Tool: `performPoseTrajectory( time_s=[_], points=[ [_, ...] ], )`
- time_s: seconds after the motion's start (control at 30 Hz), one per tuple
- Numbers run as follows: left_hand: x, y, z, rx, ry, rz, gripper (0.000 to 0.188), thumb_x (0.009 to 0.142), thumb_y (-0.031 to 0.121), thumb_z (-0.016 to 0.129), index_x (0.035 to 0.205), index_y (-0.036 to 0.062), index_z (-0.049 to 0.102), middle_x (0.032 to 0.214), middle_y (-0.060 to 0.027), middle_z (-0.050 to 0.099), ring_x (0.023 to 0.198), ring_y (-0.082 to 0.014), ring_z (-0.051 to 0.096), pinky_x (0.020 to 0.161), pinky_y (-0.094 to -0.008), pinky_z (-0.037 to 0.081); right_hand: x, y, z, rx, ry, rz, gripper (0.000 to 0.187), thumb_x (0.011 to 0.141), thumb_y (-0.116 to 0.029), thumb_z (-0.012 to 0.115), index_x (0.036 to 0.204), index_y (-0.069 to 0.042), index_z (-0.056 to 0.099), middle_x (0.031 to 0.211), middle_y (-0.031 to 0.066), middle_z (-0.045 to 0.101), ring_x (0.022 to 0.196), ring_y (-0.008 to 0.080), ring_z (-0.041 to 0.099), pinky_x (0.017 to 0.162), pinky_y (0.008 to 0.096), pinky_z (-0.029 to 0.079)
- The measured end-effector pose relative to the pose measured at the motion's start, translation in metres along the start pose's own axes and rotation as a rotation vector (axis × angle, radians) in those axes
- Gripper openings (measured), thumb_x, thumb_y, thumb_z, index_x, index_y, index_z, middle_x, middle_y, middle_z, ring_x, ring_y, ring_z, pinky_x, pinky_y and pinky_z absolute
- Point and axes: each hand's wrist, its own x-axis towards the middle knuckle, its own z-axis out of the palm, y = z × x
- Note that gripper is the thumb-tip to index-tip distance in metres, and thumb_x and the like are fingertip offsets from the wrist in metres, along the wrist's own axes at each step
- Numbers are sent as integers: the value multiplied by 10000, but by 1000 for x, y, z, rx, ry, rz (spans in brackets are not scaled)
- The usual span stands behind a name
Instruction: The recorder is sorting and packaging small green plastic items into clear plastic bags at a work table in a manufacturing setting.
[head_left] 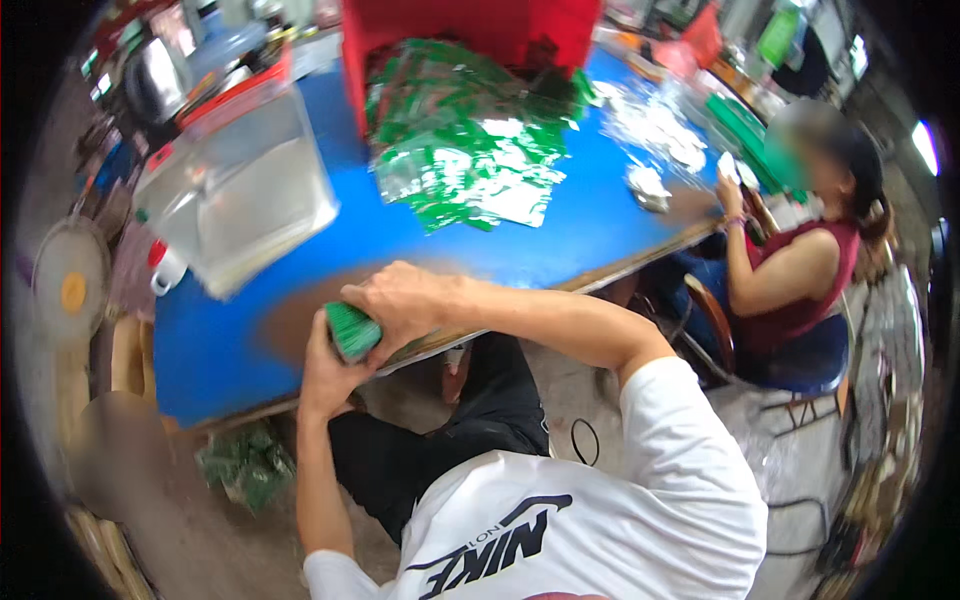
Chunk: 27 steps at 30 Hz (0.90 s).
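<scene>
Near the front edge of the blue table, both my hands hold a thick green stack (352, 332) with fine parallel edges, like flat plastic packets pressed together. My left hand (326, 375) grips its near left side, thumb up along it. From the far right side, my right hand (408, 305) closes over it, fingers bent. Farther back on the table lies a loose pile of shiny green and clear packets (470, 165), spilling out from a red open-fronted box (480, 20).
The blue table (560, 235) has a translucent plastic tray (265, 195) at left, beside a red-and-white cup (165, 268). At right a seated person (790, 260) handles something white near scattered clear packets (655, 130). More green packets (250, 465) lie below the table at left.
</scene>
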Motion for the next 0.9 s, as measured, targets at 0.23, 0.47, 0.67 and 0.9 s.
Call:
performPoseTrajectory(
  time_s=[0.23,0.47,0.67,0.9],
  points=[
    [-4,26,20,-553,295,68,813,950,271,688,1587,103,212,1440,-183,433,1286,-309,496,1085,-438,412,-31,15,62,1112,429,240,660,665,-396,847,1089,50,608,976,204,696,894,285,685,798,392,547],
    [-6,8,52,-358,549,22,613,1070,522,350,1521,106,371,1420,-149,451,1292,-300,471,1068,-423,411,-35,-4,93,1066,598,292,663,682,-356,835,1114,62,556,958,168,675,871,258,663,797,377,534],
    [-3,-6,55,-271,623,90,501,1088,395,318,1369,9,470,1265,-146,487,1169,-267,499,996,-408,432,-43,-13,83,1083,482,332,637,685,-329,819,1117,46,540,973,175,662,924,261,654,828,370,523],
    [-17,-4,39,-361,715,31,424,1068,341,390,1297,4,508,1189,-122,515,1101,-230,527,943,-385,457,-28,-27,93,1183,473,286,608,701,-316,814,1140,29,573,1051,172,664,980,232,645,868,370,516]
  ],
)
